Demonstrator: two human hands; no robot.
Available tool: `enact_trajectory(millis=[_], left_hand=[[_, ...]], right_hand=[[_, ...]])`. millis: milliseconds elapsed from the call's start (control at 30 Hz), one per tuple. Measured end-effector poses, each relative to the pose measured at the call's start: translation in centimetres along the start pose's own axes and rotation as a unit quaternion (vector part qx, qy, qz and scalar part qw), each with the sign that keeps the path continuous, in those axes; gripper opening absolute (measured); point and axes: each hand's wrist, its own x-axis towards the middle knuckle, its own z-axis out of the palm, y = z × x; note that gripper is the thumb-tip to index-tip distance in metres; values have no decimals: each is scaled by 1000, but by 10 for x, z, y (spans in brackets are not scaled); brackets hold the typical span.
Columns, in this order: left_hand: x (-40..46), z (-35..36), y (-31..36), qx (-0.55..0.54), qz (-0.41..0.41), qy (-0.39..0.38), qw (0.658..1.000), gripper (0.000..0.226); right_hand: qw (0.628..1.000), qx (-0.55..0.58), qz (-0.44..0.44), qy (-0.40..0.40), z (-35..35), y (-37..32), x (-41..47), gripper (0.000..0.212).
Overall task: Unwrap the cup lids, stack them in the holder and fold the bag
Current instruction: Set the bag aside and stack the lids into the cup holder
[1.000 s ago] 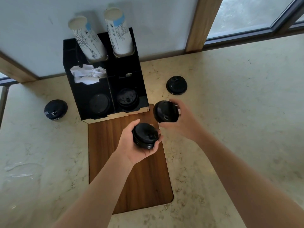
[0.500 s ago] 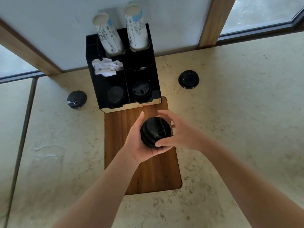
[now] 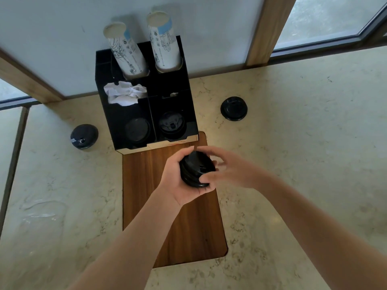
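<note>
My left hand grips a short stack of black cup lids from the left, above the wooden panel. My right hand is at the stack's right side with its fingers spread; the thumb touches the near rim and the index finger reaches over the top. The black holder stands just beyond, with lids lying in its front left compartment and front right compartment. A clear plastic bag lies flat on the counter at the left.
Loose black lids lie on the marble counter left and right of the holder. Two paper cup stacks stick out of its back slots, and crumpled white paper fills a middle slot. A wall and windows close off the far side.
A second ago each hand held its own lids. My right hand set its lids on the left hand's stack, and its fingers are now spread looser around it.
</note>
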Motion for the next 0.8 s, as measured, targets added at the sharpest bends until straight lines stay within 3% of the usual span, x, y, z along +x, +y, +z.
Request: enact_trajectory(millis=[33, 100, 167, 200, 367, 567, 700, 800], left_hand=[[4, 5, 1, -21, 2, 5, 1000, 33], [13, 8, 7, -45, 11, 17, 999, 36], [15, 11, 16, -47, 26, 22, 998, 41], [17, 12, 18, -46, 30, 20, 998, 44], [18, 6, 31, -67, 29, -10, 997, 57], [10, 4, 40, -115, 25, -29, 993, 61], [1, -1, 38, -154, 14, -16, 988, 62], [-7, 0, 34, -183, 8, -20, 983, 58]], right_hand=[[999, 4, 4, 35, -11, 2, 8, 80], [981, -39, 37, 186, -40, 13, 29, 75], [935, -128, 72, 324, -74, 28, 55, 71], [916, -171, 97, 349, -89, 33, 68, 76], [878, -305, 203, 307, -120, 52, 115, 109], [825, -396, 211, 343, -116, 57, 137, 99], [842, -360, 230, 328, -109, 44, 129, 96], [898, -190, 179, 355, -99, 24, 108, 83]])
